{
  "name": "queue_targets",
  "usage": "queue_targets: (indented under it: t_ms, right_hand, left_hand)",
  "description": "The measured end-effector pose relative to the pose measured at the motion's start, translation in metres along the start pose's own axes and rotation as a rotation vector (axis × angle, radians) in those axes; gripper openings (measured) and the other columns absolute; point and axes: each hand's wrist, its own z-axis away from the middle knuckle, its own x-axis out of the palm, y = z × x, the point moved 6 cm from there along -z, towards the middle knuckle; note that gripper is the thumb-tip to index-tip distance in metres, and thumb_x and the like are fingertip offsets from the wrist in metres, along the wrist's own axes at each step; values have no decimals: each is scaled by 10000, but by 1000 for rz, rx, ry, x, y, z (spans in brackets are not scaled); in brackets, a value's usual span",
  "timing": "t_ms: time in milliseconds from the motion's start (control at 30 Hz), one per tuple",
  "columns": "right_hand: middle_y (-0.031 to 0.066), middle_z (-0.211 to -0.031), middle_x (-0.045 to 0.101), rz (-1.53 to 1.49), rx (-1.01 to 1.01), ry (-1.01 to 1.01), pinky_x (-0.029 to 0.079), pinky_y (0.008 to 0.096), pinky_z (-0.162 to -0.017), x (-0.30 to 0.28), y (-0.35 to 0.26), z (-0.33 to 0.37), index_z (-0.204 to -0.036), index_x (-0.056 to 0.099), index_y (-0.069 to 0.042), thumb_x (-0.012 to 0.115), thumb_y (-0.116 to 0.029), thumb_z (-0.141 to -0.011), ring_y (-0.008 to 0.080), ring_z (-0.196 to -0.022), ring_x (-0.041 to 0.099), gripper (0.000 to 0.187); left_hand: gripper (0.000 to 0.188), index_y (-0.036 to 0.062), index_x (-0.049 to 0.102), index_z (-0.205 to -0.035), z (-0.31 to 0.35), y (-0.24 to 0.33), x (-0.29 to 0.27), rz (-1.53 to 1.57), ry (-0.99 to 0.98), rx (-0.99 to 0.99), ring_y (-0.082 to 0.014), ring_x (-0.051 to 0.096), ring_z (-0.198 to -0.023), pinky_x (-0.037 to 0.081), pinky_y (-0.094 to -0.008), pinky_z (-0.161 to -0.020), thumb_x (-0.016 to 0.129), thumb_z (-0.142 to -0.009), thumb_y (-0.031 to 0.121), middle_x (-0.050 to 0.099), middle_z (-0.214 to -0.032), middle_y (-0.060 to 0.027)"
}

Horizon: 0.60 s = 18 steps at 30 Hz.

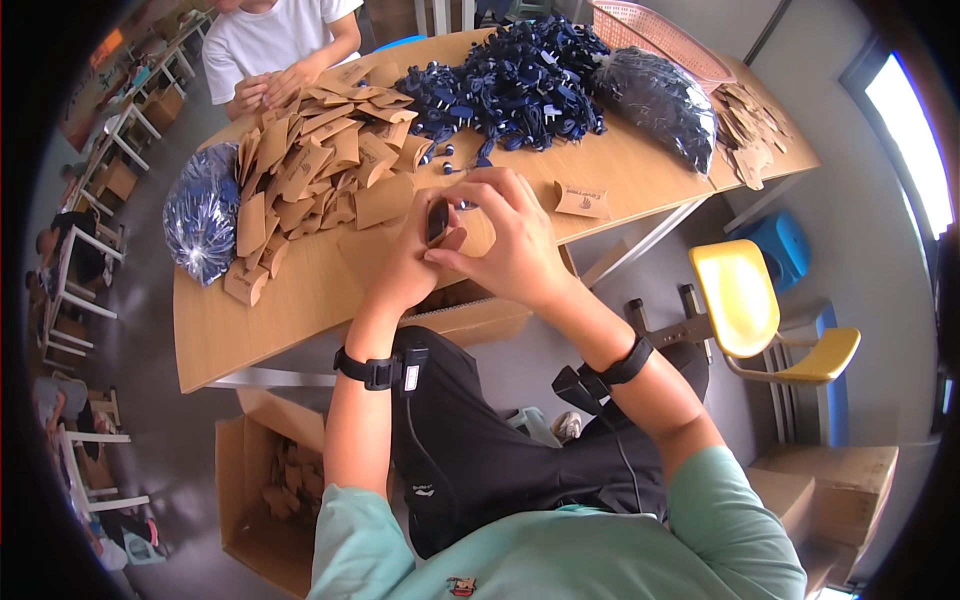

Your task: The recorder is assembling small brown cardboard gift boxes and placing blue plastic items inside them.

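Note:
Above the table's near edge, my left hand is closed around a small brown cardboard pillow box, whose dark open end shows. My right hand curves over from the other side, thumb and fingertips against the box's lower and upper edges. Whether anything else sits between its fingers is hidden. Just beyond lie dark blue corded earphones in a large tangled heap. Left of my hands spreads a pile of pillow boxes. A single pillow box lies right of my right hand.
Clear bags of blue goods stand at the left and right of the wooden table. A pink basket is behind. Across sits another person, hands together. An open carton and yellow chair flank me.

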Motion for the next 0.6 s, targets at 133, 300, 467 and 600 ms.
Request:
queue_targets:
  t_ms: [133,300,467,600]
  right_hand:
    - [77,-1003,630,-279,290,-23,503,322,-706,13,16,5,-1091,647,-69,847,-170,-693,219,-799,591,457]
    - [58,-956,669,-322,283,-1,475,265,-558,14,26,4,-1019,691,-57,801,-56,-744,128,-715,612,297]
    - [63,-941,668,-262,152,-67,514,293,-618,11,32,2,-992,704,-63,776,-57,-767,164,-742,658,236]
    - [53,-893,654,-301,164,-150,545,312,-664,9,40,-2,-923,711,-80,777,-106,-776,195,-735,677,163]
  left_hand:
    - [476,61,359,-1299,2,1,0,-100,18,192,-109,500,-899,449,-253,-845,614,-904,-14,475,-986,-14]
    - [494,69,299,-1330,-1,2,4,214,-91,38,-146,500,-1064,388,-300,-1001,564,-926,-31,503,-1169,-99]
    - [454,55,298,-1320,1,-19,-5,112,-19,-38,-158,523,-1095,419,-314,-978,550,-952,-31,528,-1201,-129]
    - [431,34,354,-1294,0,-16,-3,102,60,43,-60,470,-756,423,-218,-682,621,-957,68,479,-902,-12]
